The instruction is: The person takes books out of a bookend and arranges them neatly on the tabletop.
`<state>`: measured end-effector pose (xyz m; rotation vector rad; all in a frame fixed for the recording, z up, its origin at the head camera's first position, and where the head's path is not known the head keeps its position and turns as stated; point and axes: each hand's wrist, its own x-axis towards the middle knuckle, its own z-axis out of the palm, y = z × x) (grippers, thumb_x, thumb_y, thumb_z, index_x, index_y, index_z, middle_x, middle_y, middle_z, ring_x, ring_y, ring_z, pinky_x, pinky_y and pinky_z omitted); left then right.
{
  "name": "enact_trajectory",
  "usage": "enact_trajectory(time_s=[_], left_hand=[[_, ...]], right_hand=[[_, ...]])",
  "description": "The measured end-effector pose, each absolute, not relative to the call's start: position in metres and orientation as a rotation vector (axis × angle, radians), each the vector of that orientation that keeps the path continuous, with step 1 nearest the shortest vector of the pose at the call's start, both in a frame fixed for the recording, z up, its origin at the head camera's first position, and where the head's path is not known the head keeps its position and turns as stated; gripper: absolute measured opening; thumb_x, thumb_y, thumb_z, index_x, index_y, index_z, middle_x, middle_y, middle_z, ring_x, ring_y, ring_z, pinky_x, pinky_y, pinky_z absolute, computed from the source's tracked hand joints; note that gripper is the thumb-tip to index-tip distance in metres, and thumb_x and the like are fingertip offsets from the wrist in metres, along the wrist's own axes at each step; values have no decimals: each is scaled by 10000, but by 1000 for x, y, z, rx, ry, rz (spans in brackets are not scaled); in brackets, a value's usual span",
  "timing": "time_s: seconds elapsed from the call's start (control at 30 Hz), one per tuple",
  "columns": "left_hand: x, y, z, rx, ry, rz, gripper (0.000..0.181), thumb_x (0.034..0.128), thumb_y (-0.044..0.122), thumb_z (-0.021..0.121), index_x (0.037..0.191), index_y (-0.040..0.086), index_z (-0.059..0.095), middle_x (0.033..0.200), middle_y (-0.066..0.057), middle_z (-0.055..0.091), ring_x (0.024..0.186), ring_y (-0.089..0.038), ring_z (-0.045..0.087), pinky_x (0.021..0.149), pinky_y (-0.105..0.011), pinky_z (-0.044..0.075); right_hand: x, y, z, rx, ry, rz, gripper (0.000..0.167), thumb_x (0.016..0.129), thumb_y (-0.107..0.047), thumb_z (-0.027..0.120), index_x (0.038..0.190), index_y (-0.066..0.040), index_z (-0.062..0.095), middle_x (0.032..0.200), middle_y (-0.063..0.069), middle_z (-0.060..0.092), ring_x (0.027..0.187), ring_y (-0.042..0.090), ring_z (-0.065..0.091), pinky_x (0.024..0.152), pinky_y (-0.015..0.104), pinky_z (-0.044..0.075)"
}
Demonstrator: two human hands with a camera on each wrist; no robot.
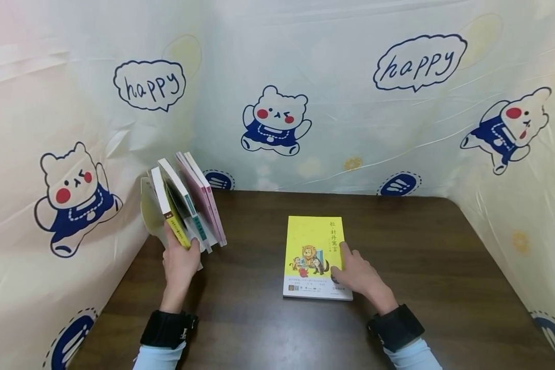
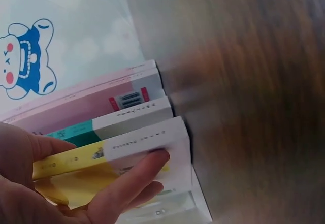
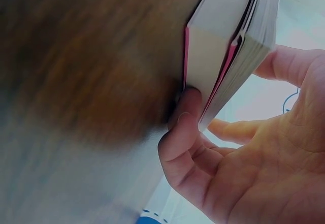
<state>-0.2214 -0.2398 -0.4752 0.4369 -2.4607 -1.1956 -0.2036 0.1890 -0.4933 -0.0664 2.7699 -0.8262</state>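
Observation:
On the left side of the table, my left hand grips a book with a yellow and white spine, thumb on one side and fingers on the other. It stands tilted in a row with a green and white book and pink-spined books; a pale green cover shows on its other side. Near the middle, a yellow-covered book with a cartoon lion lies flat. My right hand holds its right edge, fingers curled at the side. Pink edges show between the pages in the right wrist view.
The brown wooden table runs under everything. A pale curtain printed with bears and "happy" bubbles encloses its back and sides, close behind the standing books. Black bands circle both wrists.

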Motion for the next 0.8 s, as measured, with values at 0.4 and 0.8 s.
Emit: enact_trajectory(time_s=[0.4, 0.8], left_hand=[[-224, -242, -477, 432, -2468, -1170, 882, 998, 84, 549, 1698, 219, 29, 941, -275, 587, 524, -291, 576, 416, -362, 444], [-221, -239, -478, 417, -2419, -1169, 842, 994, 67, 548, 1695, 179, 94, 762, -193, 557, 458, -247, 489, 395, -376, 378]], right_hand=[[-202, 188, -490, -65, 2772, -839, 839, 965, -296, 680, 1627, 1, 260, 1265, 247, 534, 938, 345, 581, 725, 439, 486], [-203, 190, -497, -37, 2760, -835, 875, 970, -327, 669, 1650, -15, 217, 1351, 261, 510, 982, 359, 578, 752, 442, 488]])
